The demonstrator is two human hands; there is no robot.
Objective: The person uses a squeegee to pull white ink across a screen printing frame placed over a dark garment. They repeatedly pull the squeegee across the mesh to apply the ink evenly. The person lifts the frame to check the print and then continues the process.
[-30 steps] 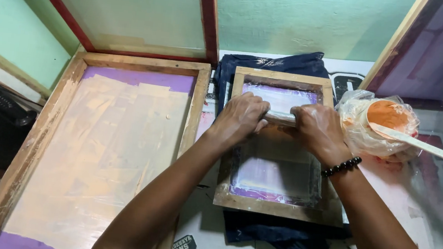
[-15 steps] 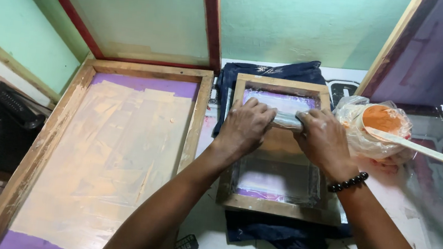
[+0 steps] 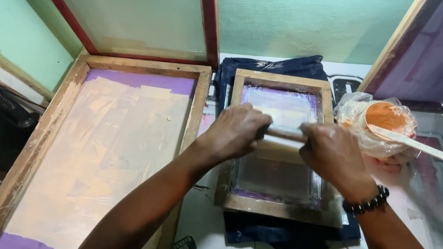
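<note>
I see a clear plastic bag [image 3: 377, 127] holding orange paste at the far right, a white spatula [image 3: 422, 147] lying across it. My left hand [image 3: 234, 131] and right hand [image 3: 333, 155] each have their grip pressed around a squeegee [image 3: 285, 133], mid-way across the small wooden screen frame [image 3: 270, 206] lying on dark blue cloth [image 3: 275, 237]. A larger frame [image 3: 32, 154] lies just left.
</note>
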